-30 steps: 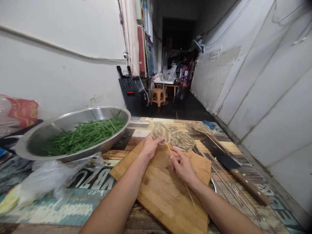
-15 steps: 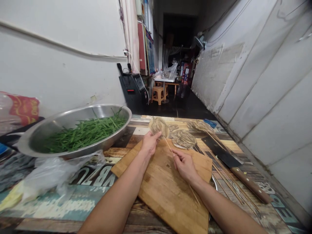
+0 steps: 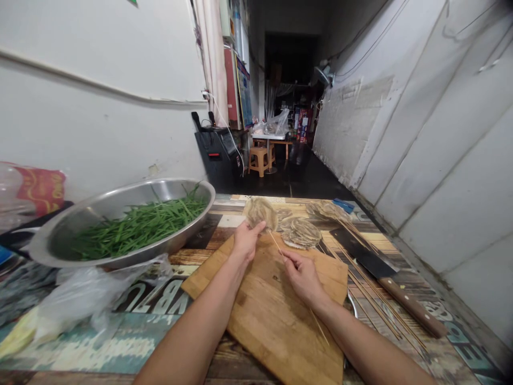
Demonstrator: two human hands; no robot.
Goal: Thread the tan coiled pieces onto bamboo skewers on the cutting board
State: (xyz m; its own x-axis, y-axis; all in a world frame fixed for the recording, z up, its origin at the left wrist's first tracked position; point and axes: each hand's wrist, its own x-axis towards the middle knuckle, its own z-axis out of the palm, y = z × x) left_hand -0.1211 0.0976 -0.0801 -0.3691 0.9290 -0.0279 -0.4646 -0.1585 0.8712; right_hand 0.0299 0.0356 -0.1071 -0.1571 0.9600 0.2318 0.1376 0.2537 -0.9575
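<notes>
Nudged leftward, the disc (image 3: 262, 212) juts beyond the left hand (image 3: 245, 240) pinching it, right hand (image 3: 302, 275) pinching the skewer (image 3: 276, 244).

kinda looks like some eatery's prep spot, cleaver (image 3: 363, 254) and chopping board (image 3: 288, 315) on the bench (image 3: 100, 345), bowl (image 3: 178, 238) of greens (image 3: 144, 224), stool (image 3: 258, 159) further back

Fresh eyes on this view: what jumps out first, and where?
Probably the wide metal bowl of cut green leaves at left. Next, front and centre, the left hand pinches a pale brown disc while the right hand grips a thin stick running up toward it, above a wooden board. To the board's right, the dark-bladed cleaver stands out, its wooden handle toward the viewer.
</notes>
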